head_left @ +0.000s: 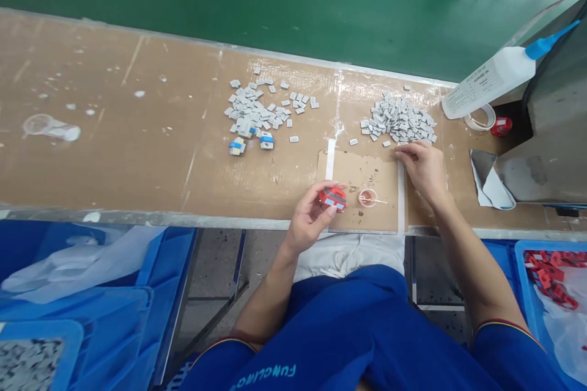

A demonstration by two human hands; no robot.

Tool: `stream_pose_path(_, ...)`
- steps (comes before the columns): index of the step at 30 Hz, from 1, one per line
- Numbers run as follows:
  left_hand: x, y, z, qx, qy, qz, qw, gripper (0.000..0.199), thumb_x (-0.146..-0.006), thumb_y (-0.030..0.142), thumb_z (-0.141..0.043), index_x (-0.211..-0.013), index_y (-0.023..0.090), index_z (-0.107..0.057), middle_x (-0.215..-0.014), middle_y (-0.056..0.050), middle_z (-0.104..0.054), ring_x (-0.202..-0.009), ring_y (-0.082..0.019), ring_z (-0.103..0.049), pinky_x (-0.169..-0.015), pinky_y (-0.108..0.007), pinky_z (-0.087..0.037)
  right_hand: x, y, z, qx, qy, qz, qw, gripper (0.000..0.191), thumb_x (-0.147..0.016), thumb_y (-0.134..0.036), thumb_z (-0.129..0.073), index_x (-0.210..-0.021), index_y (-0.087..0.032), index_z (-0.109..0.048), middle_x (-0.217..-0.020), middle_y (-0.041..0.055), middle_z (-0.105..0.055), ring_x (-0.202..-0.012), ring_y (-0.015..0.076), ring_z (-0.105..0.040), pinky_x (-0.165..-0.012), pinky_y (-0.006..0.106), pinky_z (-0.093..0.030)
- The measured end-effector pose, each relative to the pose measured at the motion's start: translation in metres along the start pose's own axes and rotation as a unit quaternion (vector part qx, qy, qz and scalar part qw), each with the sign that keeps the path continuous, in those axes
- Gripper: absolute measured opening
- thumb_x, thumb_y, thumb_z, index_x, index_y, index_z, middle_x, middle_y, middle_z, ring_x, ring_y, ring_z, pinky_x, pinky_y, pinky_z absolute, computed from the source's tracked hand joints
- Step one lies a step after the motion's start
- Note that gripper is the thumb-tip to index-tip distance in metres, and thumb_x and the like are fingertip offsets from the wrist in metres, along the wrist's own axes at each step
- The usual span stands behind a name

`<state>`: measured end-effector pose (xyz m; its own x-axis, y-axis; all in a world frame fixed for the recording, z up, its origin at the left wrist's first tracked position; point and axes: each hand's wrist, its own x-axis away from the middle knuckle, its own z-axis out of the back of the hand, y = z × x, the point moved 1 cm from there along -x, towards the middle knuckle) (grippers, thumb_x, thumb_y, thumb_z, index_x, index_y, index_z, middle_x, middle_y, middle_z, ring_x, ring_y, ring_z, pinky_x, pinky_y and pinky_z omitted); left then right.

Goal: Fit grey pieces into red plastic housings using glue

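My left hand holds a red moulded part with pale blue patches in its fingers, above a cardboard sheet. My right hand rests at the sheet's far right corner, its fingertips beside a heap of small grey pieces. Whether those fingers pinch anything is hidden. Between my hands stands a small cup of amber liquid with a thin stick. Farther left lie looser grey pieces and two small blocks banded in blue and yellow.
A white glue bottle with a blue nozzle lies at the right, by a tape roll. Beyond the brown bench runs a green belt. Blue crates sit below both bench corners, the right one holding red parts.
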<state>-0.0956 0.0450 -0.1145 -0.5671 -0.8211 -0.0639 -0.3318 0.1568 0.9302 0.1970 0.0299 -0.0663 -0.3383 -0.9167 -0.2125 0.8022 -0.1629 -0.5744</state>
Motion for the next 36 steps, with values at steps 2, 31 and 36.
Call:
stream_pose_path(2,0.001,0.000,0.000,-0.010,0.004,-0.013,1.000,0.040,-0.096,0.032,-0.074,-0.135,0.022,-0.066,-0.138,-0.014,-0.071,-0.105,-0.019,-0.074,-0.092,-0.030,-0.062,0.010,-0.018,0.008,-0.045,-0.011,0.010,0.999,0.012,-0.092,-0.022,-0.069,-0.095,-0.019,-0.081,-0.089,0.0059,-0.076,-0.076,0.0195,-0.070,-0.073,0.033,-0.055)
stream_pose_path(31,0.003,-0.002,0.002,-0.056,-0.018,0.017,0.998,0.044,-0.097,0.033,-0.073,-0.139,0.021,-0.066,-0.142,-0.014,-0.071,-0.122,-0.025,-0.073,-0.096,-0.030,-0.061,0.087,-0.120,-0.035,-0.017,-0.009,0.137,0.990,0.017,-0.104,-0.015,-0.057,-0.090,-0.018,-0.068,-0.079,0.0025,-0.063,-0.067,0.0128,-0.060,-0.062,0.024,-0.049)
stream_pose_path(36,0.003,0.001,0.002,-0.105,-0.022,-0.005,0.994,0.041,-0.100,0.035,-0.068,-0.139,0.022,-0.066,-0.143,-0.013,-0.070,-0.128,-0.026,-0.069,-0.108,-0.035,-0.055,0.093,-0.129,-0.042,0.104,0.030,0.180,0.978,0.029,-0.107,-0.014,-0.048,-0.086,-0.017,-0.068,-0.076,0.0035,-0.062,-0.065,0.0145,-0.055,-0.062,0.026,-0.046)
